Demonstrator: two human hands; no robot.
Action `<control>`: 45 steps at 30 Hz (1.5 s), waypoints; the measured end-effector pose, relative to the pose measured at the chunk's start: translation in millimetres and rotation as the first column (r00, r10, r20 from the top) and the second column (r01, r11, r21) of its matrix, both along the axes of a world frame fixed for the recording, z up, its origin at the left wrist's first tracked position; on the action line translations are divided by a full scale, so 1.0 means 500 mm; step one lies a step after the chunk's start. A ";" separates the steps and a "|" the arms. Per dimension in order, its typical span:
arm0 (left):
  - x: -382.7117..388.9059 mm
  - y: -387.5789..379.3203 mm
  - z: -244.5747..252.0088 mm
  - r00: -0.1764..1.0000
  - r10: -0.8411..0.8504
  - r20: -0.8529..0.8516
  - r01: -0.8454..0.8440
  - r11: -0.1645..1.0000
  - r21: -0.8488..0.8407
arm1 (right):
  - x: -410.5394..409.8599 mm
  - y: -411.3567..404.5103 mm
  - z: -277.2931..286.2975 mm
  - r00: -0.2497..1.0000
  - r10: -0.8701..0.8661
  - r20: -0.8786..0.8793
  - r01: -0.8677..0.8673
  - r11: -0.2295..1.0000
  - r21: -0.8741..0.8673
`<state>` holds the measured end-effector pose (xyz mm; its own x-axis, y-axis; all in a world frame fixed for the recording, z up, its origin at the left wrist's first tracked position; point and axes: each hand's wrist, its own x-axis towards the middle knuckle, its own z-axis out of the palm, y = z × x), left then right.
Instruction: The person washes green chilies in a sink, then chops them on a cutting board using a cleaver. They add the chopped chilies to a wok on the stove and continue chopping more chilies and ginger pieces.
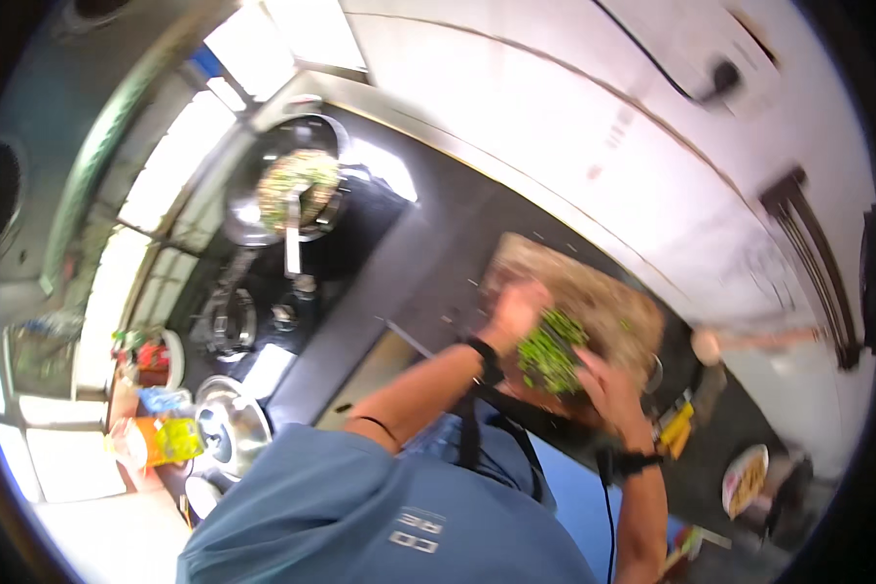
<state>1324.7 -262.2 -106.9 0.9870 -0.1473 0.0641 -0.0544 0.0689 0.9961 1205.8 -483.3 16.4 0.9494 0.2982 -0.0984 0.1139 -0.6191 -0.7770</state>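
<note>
Chopped green vegetables [551, 350] lie heaped on a wooden chopping board [591, 277] in front of me. My left hand [520, 306] is at the heap's far-left side, over the board's edge; blur hides its fingers and whether it holds anything. At the near-right side of the heap, my right hand [609, 387] has its fingers at the greens. A dark, narrow shape, possibly a knife blade, crosses the greens between both hands, but its handle is not plain.
On the black hob stands a pan [244, 175] of chopped food with a metal-coloured utensil [293, 233] in it. Right of the board are a yellow-handled object [677, 431] and a bowl of food [746, 482]. A steel pot [230, 427] and packets stand lower left.
</note>
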 end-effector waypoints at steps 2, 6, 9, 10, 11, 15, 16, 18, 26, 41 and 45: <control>-0.027 -0.014 0.003 0.979 -0.030 0.199 -0.010 0.980 0.197 | -0.015 0.009 -0.007 0.992 -0.069 -0.102 0.068 0.998 -0.016; -0.003 -0.011 0.029 1.000 0.003 -0.020 -0.001 0.997 0.083 | -0.004 0.003 0.005 0.936 -0.190 -0.295 0.160 0.979 -0.125; 0.041 0.018 0.071 0.992 -0.087 -0.090 0.090 0.996 0.026 | 0.011 0.016 0.020 0.986 -0.139 -0.091 0.138 0.990 -0.019; 0.052 0.028 0.085 0.989 -0.113 -0.094 0.114 0.993 0.008 | 0.008 0.027 0.021 0.988 -0.138 -0.072 0.139 0.990 0.011; 0.059 0.041 0.098 0.981 -0.155 -0.113 0.157 0.988 0.007 | -0.004 0.048 0.016 0.961 -0.220 -0.168 0.237 0.967 0.089; 0.067 0.136 0.108 0.996 -0.026 -0.083 0.021 0.997 -0.069 | -0.093 0.147 -0.035 0.822 -0.312 -0.477 0.511 0.775 0.373; 0.074 0.166 0.100 0.995 -0.014 -0.099 0.013 1.000 -0.009 | -0.099 0.176 -0.064 0.752 -0.309 -0.582 0.579 0.732 0.359; 0.082 0.213 0.079 0.974 0.161 -0.159 -0.168 0.985 -0.036 | -0.113 0.194 -0.101 0.804 -0.241 -0.543 0.484 0.796 0.363; 0.050 0.293 0.058 0.894 0.219 -0.391 -0.214 0.975 0.057 | -0.088 0.119 -0.114 0.675 -0.537 -0.506 0.680 0.719 0.144; 0.045 0.344 -0.063 0.853 0.191 -0.485 -0.180 0.981 0.070 | -0.150 0.038 -0.143 0.791 -0.400 -0.463 0.530 0.827 0.190; 0.046 0.369 -0.092 0.883 0.111 -0.456 -0.071 0.992 0.104 | -0.141 0.003 -0.128 0.861 -0.482 -0.164 0.505 0.851 0.146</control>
